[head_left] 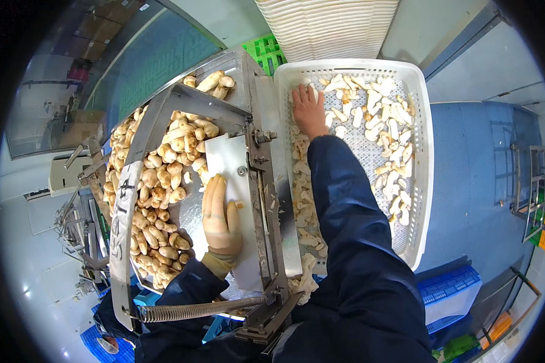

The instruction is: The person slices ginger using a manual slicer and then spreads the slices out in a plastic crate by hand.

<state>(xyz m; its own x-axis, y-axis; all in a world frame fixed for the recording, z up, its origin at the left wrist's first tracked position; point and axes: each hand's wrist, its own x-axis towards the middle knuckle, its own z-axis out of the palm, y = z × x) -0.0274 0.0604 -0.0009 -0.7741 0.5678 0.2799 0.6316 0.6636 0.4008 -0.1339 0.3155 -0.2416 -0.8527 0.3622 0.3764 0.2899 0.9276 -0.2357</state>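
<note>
My left hand (220, 218), in a pale tan glove, lies with fingers stretched out on a white plate (227, 154) in a steel slicing machine (120, 254). Whole brown-capped mushrooms (158, 238) are heaped to its left and above it. My bare right hand (309, 114) reaches into the upper-left part of a white perforated plastic tray (422, 181), fingers spread on or just over pale mushroom slices (390, 121). More slices lie along the tray's left and right sides. Whether the fingertips press on a slice is too small to tell.
A tall stack of white trays (327, 27) stands behind the tray, beside a green pallet (263, 49). A long spring (206, 310) runs along the machine's near side. A blue-and-white crate (448, 293) sits at lower right; metal racks (530, 187) stand at far right.
</note>
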